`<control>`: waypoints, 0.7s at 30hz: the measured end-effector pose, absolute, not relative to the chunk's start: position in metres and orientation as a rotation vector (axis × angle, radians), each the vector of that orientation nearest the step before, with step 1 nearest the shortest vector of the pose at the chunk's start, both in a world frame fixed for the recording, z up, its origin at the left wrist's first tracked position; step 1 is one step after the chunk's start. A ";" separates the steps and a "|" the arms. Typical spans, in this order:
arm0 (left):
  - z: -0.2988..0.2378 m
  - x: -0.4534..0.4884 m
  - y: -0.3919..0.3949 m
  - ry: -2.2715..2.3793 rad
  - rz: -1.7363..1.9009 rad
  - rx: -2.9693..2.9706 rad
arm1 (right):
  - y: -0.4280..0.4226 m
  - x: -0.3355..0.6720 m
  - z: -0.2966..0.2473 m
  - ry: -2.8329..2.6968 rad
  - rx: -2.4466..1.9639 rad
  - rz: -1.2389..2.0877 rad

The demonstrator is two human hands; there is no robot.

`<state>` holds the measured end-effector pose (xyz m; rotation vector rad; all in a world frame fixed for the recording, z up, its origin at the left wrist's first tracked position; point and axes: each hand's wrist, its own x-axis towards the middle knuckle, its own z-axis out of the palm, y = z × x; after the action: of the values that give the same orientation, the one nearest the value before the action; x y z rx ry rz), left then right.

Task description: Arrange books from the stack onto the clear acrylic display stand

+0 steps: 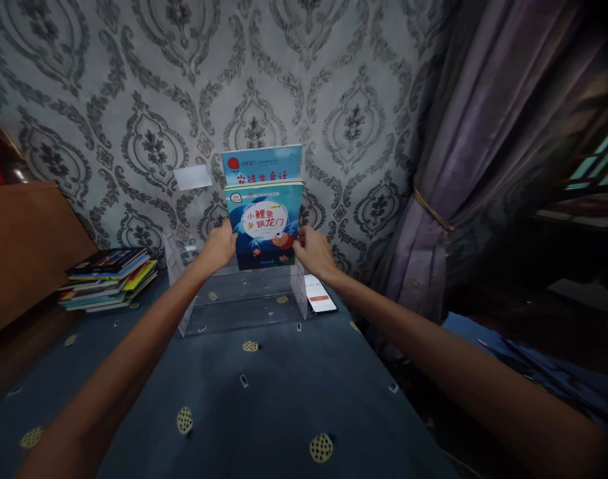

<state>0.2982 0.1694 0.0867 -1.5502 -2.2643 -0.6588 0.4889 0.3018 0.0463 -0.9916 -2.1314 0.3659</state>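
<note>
A blue picture book [264, 256] with a round white title patch and an orange fish on its cover is upright between my hands. My left hand [219, 247] grips its left edge, and my right hand [314, 251] pinches its right edge. Directly behind it, a light blue book [263, 161] with red lettering shows only its upper part. Both books are at a clear acrylic stand [244, 313] on the table. I cannot tell whether the front book rests on the stand.
A lit phone [320, 296] leans beside the stand's right side. Several books form a stack [107, 279] at the left, near a brown wooden panel [29, 249]. Patterned wallpaper rises behind, and a tied curtain [424, 219] hangs at the right past the table edge [398, 392].
</note>
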 end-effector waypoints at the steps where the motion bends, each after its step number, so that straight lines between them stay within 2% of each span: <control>1: 0.087 0.298 0.170 -2.269 -0.644 -1.542 | 0.302 0.489 0.046 -2.131 -0.990 0.369; 8: 0.088 0.300 0.169 -2.272 -0.575 -1.510 | 0.307 0.488 0.041 -2.124 -0.966 0.317; 15: 0.084 0.305 0.163 -2.261 -0.628 -1.546 | 0.315 0.496 0.041 -2.106 -0.883 0.410; 21: 0.084 0.311 0.162 -2.329 -0.684 -1.537 | 0.330 0.493 0.050 -2.010 -0.614 0.495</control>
<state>0.3107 0.1621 0.0840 -1.5373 -2.3295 -0.6837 0.4928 0.3297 0.0504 -0.6138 -2.0100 0.4953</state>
